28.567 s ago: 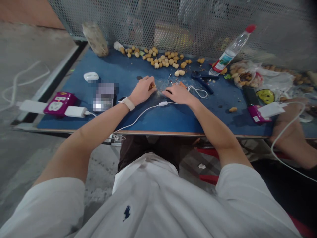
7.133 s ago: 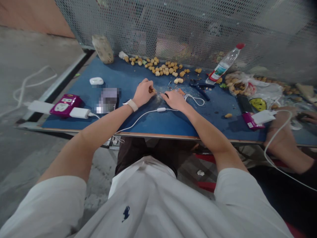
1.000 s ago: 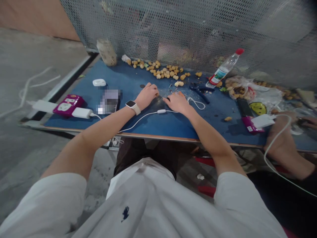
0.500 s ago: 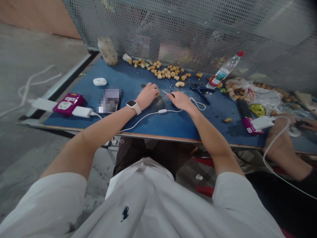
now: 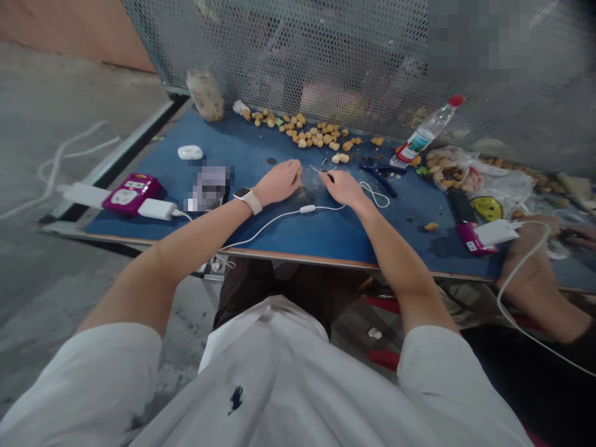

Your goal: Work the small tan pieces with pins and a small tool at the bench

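My left hand [image 5: 280, 181], with a watch [image 5: 248, 200] at the wrist, is closed. A small tan piece, mostly hidden, shows at its fingertips. Opposite it, my right hand [image 5: 345, 188] grips a thin pointed tool [image 5: 317, 169] whose tip points left; most of the tool is covered by the fingers. The two hands are a short gap apart above the blue tabletop [image 5: 279, 233]. Pale dust lies between them. A white cord with an inline switch [image 5: 307, 209] passes below the hands, and its loop lies beside my right wrist.
Several tan nut-like lumps [image 5: 321, 133] lie along the mesh panel [image 5: 335, 56]. Blue-handled pliers [image 5: 384, 180] and a bottle [image 5: 426, 133] are right of my hands. Leftward are a phone [image 5: 209, 186] and purple power adapter [image 5: 133, 194]. Another person's arm [image 5: 535, 273] rests at far right.
My hands have moved slightly apart, the left one shifting a little in its pose. The whole view has shifted slightly.
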The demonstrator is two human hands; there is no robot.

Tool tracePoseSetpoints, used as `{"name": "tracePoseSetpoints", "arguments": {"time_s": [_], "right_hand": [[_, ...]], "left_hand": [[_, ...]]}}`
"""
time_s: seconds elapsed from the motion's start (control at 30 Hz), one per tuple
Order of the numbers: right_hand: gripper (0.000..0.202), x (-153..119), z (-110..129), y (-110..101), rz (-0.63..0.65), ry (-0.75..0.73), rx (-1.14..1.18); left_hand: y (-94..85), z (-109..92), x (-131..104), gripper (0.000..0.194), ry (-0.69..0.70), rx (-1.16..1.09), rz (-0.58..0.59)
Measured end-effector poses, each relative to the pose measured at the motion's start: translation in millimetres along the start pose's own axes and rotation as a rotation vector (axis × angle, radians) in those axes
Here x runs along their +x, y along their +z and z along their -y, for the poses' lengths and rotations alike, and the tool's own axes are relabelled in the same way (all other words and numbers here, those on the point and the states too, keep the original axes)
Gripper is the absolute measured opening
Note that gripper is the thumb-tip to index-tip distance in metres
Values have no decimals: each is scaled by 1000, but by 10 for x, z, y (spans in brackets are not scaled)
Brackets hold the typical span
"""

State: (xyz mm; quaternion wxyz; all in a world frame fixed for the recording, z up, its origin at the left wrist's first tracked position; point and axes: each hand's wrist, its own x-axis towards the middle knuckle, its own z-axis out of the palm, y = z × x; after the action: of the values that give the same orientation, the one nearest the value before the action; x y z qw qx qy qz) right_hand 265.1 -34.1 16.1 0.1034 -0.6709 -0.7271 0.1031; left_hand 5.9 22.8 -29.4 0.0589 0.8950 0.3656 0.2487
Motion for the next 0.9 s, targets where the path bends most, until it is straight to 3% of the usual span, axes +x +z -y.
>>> {"name": "tracePoseSetpoints", "arguments": {"time_s": [0.1,0.17,0.27,0.4,0.57,0.73,0.8,0.9], "right_hand": [[55,44,-84,2,-37,40,38],[54,68,-126,17,-49,50,54],[54,91,-161,53,-62,50,92],[56,107,-181,85,-80,38,126],[56,114,-210,42,-81,-43,174],[59,80,-211,-7,-92,-206,188],[57,62,-201,-12,-60,-248,202],[55,38,-183,-13,-14,-286,216]], "left_hand": [[-126,-234,-93,24,173,-42,226],[-191,-371,-146,31,272,-35,301],[-232,-475,-181,29,351,-18,330],[-207,-457,-168,28,378,-37,317],[-162,-331,-126,25,243,-58,237],[-224,-109,-36,18,-65,-163,-46],[-254,-31,-7,14,-114,-198,-130],[-250,39,11,13,-115,-223,-152]]}}
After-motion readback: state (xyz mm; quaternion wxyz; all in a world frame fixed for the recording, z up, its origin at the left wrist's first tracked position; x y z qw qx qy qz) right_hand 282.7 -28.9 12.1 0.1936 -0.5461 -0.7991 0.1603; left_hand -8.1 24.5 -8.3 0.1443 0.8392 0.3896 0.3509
